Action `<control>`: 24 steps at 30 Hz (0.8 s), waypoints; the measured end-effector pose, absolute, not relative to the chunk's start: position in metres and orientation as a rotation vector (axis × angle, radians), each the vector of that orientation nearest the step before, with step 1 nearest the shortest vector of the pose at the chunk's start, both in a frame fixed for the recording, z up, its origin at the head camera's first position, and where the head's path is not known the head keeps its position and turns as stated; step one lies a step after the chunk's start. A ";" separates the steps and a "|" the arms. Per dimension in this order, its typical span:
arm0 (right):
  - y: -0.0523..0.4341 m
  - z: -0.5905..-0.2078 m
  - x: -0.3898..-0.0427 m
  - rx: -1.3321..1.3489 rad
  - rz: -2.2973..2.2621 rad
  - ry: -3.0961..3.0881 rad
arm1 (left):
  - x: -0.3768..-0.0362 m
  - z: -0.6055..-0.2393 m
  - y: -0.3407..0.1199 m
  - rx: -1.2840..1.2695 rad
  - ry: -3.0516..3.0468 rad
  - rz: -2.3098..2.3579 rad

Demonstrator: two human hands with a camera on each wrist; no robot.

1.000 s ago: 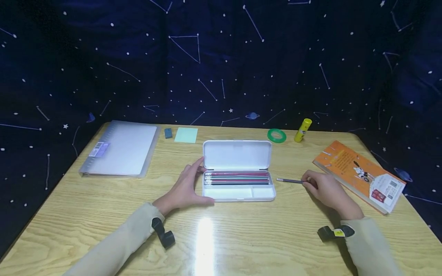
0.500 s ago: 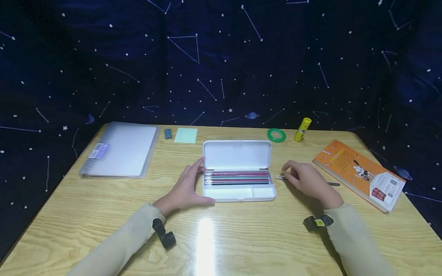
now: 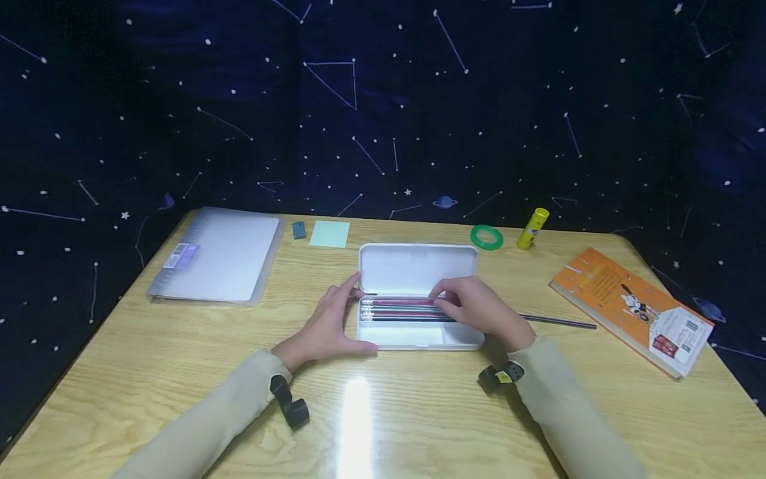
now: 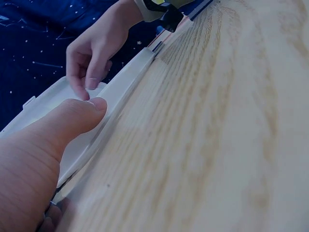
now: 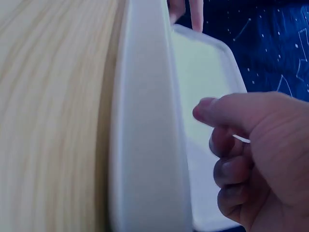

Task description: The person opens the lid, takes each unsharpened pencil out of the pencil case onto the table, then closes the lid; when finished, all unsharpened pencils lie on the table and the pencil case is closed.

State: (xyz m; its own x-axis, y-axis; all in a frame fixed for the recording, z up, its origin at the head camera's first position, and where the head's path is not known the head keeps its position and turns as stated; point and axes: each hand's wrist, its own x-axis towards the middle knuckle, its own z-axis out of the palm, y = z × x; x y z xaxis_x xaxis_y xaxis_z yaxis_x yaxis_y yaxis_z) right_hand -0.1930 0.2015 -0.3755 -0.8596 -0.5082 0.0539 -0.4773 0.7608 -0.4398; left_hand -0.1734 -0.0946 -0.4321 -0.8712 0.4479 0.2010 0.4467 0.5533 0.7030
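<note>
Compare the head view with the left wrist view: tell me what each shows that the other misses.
Only the head view shows the pencils lying in the case, the orange book, green tape roll, glue stick, clear folder and a dark pencil on the table. Only the left wrist view shows, close up, the left thumb pressed on the case's edge. Both show the white pencil case, the left hand, the right hand and the wooden table.
</note>
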 end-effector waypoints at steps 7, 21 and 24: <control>0.182 -0.376 -0.196 -0.886 -0.663 2.835 | -0.174 -0.433 -0.092 0.791 2.768 1.243; 0.164 -0.383 -0.198 -0.887 -0.580 2.863 | -0.174 -0.432 -0.094 0.782 2.778 1.225; 0.161 -0.381 -0.195 -0.904 -0.514 2.906 | -0.174 -0.432 -0.094 0.777 2.778 1.221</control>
State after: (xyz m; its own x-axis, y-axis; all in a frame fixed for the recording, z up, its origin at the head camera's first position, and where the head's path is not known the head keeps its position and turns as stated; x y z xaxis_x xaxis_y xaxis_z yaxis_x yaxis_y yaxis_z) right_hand -0.1951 0.1606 -0.3807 -0.8270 -0.5603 0.0457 -0.5420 0.7732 -0.3292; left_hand -0.1744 -0.0941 -0.4322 -0.8770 0.4435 0.1849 0.4361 0.5729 0.6940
